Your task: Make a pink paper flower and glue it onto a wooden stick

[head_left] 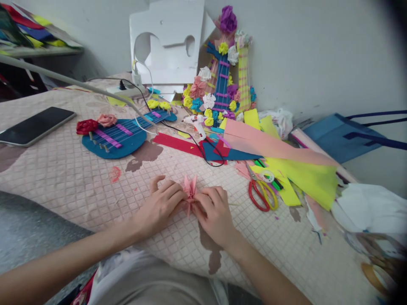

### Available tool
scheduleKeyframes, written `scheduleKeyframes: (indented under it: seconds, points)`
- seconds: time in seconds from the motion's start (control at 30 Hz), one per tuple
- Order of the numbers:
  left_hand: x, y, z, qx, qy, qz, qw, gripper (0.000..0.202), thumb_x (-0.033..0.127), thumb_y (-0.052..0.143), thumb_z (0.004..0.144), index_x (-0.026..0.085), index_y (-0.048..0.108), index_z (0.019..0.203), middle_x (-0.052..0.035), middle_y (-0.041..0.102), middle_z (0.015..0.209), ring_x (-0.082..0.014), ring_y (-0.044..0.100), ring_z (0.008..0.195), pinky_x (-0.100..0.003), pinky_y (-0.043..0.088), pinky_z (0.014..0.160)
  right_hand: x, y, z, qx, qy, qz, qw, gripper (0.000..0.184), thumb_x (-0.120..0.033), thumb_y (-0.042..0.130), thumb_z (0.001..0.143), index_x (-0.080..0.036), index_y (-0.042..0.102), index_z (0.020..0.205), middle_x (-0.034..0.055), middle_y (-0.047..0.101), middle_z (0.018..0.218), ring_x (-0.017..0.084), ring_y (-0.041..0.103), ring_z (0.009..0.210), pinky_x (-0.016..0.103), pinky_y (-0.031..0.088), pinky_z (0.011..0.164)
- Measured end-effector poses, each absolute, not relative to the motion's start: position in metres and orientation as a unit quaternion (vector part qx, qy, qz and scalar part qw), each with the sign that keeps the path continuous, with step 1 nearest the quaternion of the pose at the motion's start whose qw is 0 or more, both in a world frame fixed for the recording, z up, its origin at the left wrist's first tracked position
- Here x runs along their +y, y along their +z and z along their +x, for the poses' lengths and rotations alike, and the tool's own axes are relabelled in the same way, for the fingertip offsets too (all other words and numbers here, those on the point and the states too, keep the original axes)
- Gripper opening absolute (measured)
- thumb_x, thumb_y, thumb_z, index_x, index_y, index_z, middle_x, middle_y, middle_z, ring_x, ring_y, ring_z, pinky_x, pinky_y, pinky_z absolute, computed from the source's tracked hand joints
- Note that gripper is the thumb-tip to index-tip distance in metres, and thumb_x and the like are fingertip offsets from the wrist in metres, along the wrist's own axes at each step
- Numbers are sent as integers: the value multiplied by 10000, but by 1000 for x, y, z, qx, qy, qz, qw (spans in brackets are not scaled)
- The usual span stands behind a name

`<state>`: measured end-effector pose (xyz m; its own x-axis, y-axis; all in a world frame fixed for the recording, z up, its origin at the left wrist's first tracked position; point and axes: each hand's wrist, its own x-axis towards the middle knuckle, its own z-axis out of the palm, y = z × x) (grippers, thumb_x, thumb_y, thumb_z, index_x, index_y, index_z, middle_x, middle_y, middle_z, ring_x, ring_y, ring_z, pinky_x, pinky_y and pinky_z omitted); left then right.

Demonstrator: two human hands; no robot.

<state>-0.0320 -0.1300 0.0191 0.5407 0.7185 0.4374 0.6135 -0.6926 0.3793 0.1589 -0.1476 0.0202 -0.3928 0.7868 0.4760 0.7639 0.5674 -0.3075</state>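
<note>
Between my two hands is a folded pink paper flower (190,186) with pointed petals, low over the table's near side. My left hand (163,201) pinches it from the left, and my right hand (214,212) pinches it from the right; the fingertips partly hide its middle. Farther off lies a blue instrument-shaped craft (127,146) with strings, purple strips and paper flowers. To the right of my right hand rest red and yellow scissors (262,195).
A white glue gun (196,125) with a black cord lies behind red paper (179,145). Yellow sheets (313,180) and a pink sheet (273,142) spread right. Flower-covered crafts (222,84) lean on the wall. A phone (36,125) lies left; a blue bag (343,135) stands right.
</note>
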Motion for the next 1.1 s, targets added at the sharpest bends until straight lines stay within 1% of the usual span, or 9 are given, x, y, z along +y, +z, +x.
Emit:
scheduleKeyframes:
  seconds: [0.23,0.43,0.6,0.73,0.9,1.0,1.1]
  points:
    - [-133,15,-32,389,265,879,74,188,192,410,950,202,590,898,-3,621,874,-167,531,880,-457,168,1018,-146,18,159,-849,49,-457,261,34,-195,556,870,-203,585,888,52,594,937,216,474,911,378,389,775]
    - [-136,15,-32,388,281,875,68,160,207,437,947,217,592,910,12,629,872,-159,544,876,-454,150,1032,-146,16,159,-852,54,-457,249,61,-165,517,882,-196,569,875,47,590,921,212,471,902,376,391,776]
    - [-139,10,-31,383,299,874,20,148,172,448,939,207,591,919,12,628,870,-152,545,868,-470,121,1063,-147,18,159,-862,47,-451,227,72,-172,503,896,-182,570,874,57,590,932,218,465,901,376,387,771]
    - [-140,8,-30,380,296,877,-3,163,159,440,938,203,593,906,16,626,845,-153,549,866,-479,111,1077,-148,18,160,-870,32,-444,211,98,-141,485,902,-171,577,888,62,599,941,217,466,900,381,380,782]
    - [-140,7,-29,383,292,876,-7,165,155,437,935,195,594,906,9,629,850,-161,556,875,-491,111,1079,-148,16,159,-859,35,-450,243,94,-204,495,914,-173,584,925,58,595,930,209,465,894,376,382,779]
    - [-141,7,-29,388,291,875,0,165,155,432,937,192,593,928,6,631,854,-166,561,880,-496,117,1073,-147,16,159,-854,33,-449,259,76,-214,520,903,-174,584,896,52,590,921,205,464,893,373,382,775]
    - [-142,6,-30,400,293,868,11,136,182,461,933,204,594,917,13,636,855,-168,561,882,-493,119,1063,-146,16,158,-857,28,-450,251,93,-208,512,908,-177,587,860,47,594,896,201,467,881,367,380,768]
